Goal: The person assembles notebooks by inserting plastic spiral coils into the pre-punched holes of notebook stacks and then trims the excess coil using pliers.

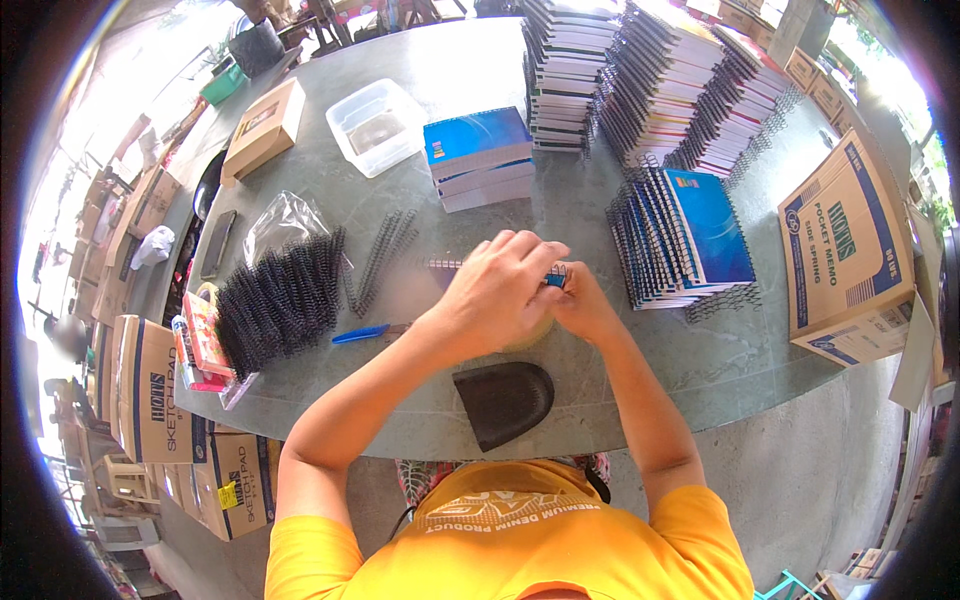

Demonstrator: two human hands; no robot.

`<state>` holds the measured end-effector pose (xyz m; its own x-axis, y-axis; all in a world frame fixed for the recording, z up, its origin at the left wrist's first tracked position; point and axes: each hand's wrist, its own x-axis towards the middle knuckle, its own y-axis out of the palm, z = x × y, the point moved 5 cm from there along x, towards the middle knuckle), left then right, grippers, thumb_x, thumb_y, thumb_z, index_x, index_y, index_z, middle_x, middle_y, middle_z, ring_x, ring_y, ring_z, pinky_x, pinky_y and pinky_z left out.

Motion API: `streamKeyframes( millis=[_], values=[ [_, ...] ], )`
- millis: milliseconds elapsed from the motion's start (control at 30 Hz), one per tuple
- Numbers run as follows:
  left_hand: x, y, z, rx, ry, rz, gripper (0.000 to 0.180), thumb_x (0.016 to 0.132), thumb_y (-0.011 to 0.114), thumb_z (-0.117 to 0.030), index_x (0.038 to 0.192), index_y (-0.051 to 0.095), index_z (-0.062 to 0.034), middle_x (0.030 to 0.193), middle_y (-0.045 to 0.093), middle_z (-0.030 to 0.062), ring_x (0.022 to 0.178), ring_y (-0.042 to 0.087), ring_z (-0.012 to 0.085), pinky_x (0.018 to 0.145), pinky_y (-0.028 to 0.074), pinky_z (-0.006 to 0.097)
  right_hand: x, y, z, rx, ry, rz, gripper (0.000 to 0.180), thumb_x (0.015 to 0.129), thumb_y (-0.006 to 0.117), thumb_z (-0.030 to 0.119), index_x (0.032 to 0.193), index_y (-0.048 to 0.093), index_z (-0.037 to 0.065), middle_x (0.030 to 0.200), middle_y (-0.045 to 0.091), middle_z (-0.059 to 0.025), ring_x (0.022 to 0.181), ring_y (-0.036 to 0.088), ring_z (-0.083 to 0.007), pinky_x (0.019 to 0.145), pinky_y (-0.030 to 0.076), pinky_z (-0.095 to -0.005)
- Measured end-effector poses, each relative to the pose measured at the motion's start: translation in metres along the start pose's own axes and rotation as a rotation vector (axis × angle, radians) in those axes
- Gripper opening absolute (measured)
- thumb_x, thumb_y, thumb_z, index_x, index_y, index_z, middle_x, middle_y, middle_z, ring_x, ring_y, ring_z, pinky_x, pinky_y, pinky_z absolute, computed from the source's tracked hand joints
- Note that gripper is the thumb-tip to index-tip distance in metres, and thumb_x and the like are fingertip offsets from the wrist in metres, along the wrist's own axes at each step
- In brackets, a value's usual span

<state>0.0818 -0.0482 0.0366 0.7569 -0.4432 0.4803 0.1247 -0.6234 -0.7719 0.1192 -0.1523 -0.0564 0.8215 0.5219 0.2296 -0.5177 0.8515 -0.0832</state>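
Both forearms come up from the lower edge and meet over the middle of the grey-green surface (700,370). The left hand (500,295) lies knuckles-up, wrist bent inward, its fingers curled down and forward over a small blue notebook (553,279), of which only a sliver shows at the fingertips. The right hand (585,308) sits just beside and partly under the left, its fingers closed on the same notebook from the right; how firmly each hand pinches it is hard to tell, since the left hand covers most of the grip. A spiral-bound edge (440,265) pokes out to the left of the left hand.

Near the left forearm lie a blue pen-like tool (360,334) and a heap of black spiral coils (280,300). A dark wedge-shaped pad (503,400) rests on the surface between the forearms. Right of the hands stands a leaning row of blue-covered spiral notebooks (685,240), and beyond the hands a short stack of blue books (480,158). A cardboard box (848,255) sits at the far right.
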Motion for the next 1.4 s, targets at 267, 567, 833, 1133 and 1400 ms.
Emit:
streamKeyframes(
  millis=[267,567,833,1133,1400],
  values=[
    [0.001,0.008,0.003,-0.102,0.108,0.102,0.016,0.077,0.061,-0.005,0.092,0.06,0.0004,0.087,0.06,0.0142,0.084,0.057,0.0315,0.076,0.048,0.039,-0.003,-0.003,0.001,-0.127,-0.026,-0.03,0.015,0.077,0.06,0.008,0.087,0.062,-0.002,0.072,0.063,-0.0064,0.078,0.048,-0.0032,0.064,0.046,-0.0282],
    [-0.004,0.009,0.012,-0.034,0.079,0.028,0.017,0.07,0.063,-0.003,0.086,0.059,-0.0049,0.083,0.057,0.0093,0.081,0.055,0.0283,0.071,0.048,0.036,-0.004,0.004,-0.005,-0.197,-0.046,-0.058,0.015,0.081,0.059,0.01,0.088,0.061,-0.003,0.075,0.064,-0.0108,0.076,0.053,-0.0065,0.065,0.047,-0.0292],
    [-0.005,-0.025,-0.012,0.092,0.127,-0.366,0.022,0.072,0.069,-0.016,0.092,0.061,-0.0113,0.093,0.055,0.0088,0.095,0.05,0.0287,0.081,0.041,0.041,-0.011,-0.004,0.053,-0.312,-0.044,-0.057,0.03,0.076,0.052,-0.001,0.104,0.063,0.002,0.101,0.065,-0.0171,0.094,0.063,-0.0249,0.081,0.048,-0.0333],
    [-0.033,-0.056,0.015,0.074,0.008,-0.369,0.021,0.082,0.067,-0.019,0.099,0.063,-0.0064,0.104,0.055,0.013,0.096,0.053,0.0274,0.082,0.044,0.035,-0.068,-0.122,0.184,-1.386,-0.32,-0.495,0.054,0.071,0.048,-0.003,0.123,0.058,0.011,0.127,0.055,-0.0121,0.123,0.046,-0.0306,0.103,0.036,-0.0411],
    [-0.045,-0.037,0.026,-0.029,-0.057,-0.251,0.017,0.082,0.067,-0.019,0.094,0.065,-0.0063,0.099,0.057,0.0113,0.094,0.054,0.0285,0.081,0.044,0.036,-0.086,-0.12,0.125,-1.448,-0.002,-0.293,0.062,0.087,0.048,0.053,0.135,0.044,0.015,0.141,0.038,-0.0171,0.132,0.032,-0.0365,0.107,0.023,-0.0509]
  ],
)
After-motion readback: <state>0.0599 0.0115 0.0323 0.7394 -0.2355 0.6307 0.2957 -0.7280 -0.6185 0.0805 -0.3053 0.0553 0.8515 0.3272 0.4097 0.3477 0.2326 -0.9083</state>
